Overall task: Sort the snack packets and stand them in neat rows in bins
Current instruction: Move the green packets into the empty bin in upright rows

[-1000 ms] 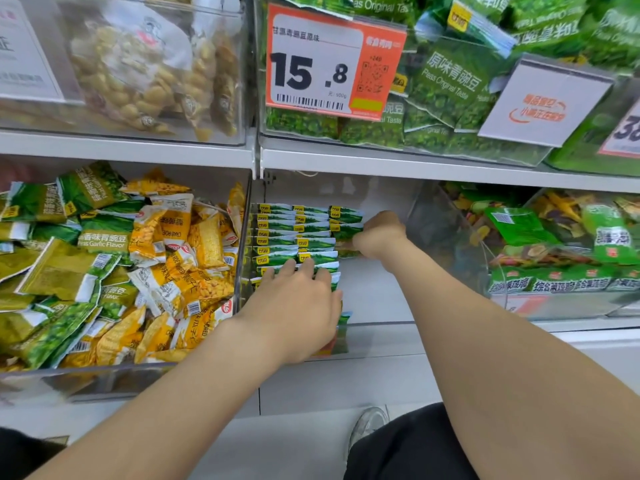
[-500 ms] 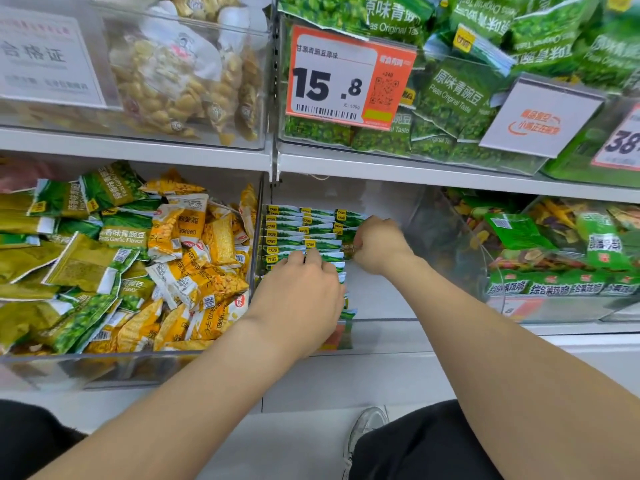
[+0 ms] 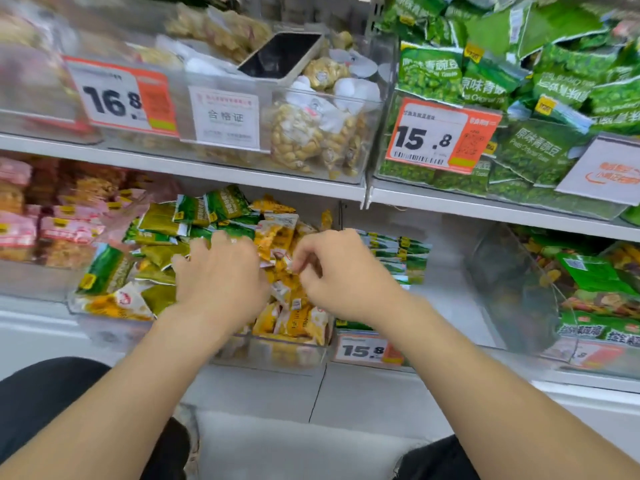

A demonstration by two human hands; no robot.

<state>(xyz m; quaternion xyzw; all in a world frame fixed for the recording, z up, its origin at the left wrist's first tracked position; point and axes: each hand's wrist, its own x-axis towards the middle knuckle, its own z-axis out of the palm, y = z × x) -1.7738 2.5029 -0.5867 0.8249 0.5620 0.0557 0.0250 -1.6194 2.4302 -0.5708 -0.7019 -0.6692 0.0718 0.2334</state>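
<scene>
1. Now the left hand [image 3: 221, 275] lies flat, fingers spread, on loose green packets [image 3: 104, 271] in the mixed bin's [image 3: 270, 351] middle.
2. The right hand [image 3: 343, 275] curls its fingers over yellow packets [image 3: 301, 317] by the bin's right edge — too blurry to tell if it holds one.

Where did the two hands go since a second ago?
Both hands moved left, from the neat green rows to the mixed bin. The left hand rests on its packets; the right hand curls over yellow packets, grip unclear. The green rows stayed standing.
</scene>
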